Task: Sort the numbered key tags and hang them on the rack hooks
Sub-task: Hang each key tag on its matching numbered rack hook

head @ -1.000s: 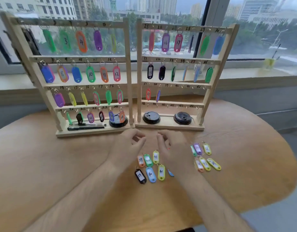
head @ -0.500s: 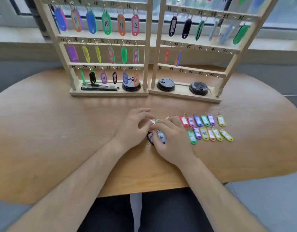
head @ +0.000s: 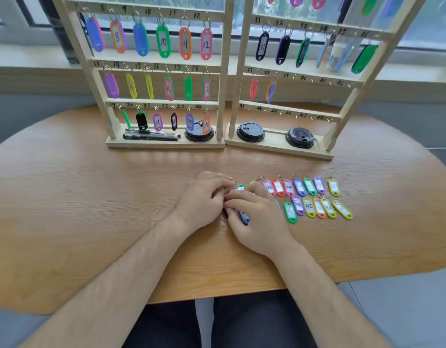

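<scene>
left hand (head: 204, 197): on the table, fingers bent down over a little clump of tags. can't tell if it's pinching one or just nudging them
right hand (head: 257, 217): fingers laid over the same clump, tips meeting the left hand's. a blue plastic key tag (head: 244, 217) pokes out from under it and a green plastic key tag (head: 240, 187) peeks past the fingertips. an actual grip? can't tell either
loose tags: the colourful plastic numbered key tags (head: 309, 206) sit in two neat rows on the round wooden table (head: 91, 197), just right of the hands. readable ones are in the forties
left rack: the pale wooden rack on the left (head: 164, 144) has a tag on every hook i can see, down through 24
right rack: the matching wooden rack on the right (head: 277, 148) has 31–36 filled, plus 37 and 38
empty hooks: 39–42 (head: 312, 80) and the whole 43–48 bar (head: 289, 113) are bare
progress: i'd say well past halfway (top rows are cropped, so no promises there). what's left is roughly ten hooks
step now: looks like sorting the last clump, not hanging yet
other stuff: black pens (head: 151, 135) and black plastic cup lids (head: 250, 131) parked on the rack bases
</scene>
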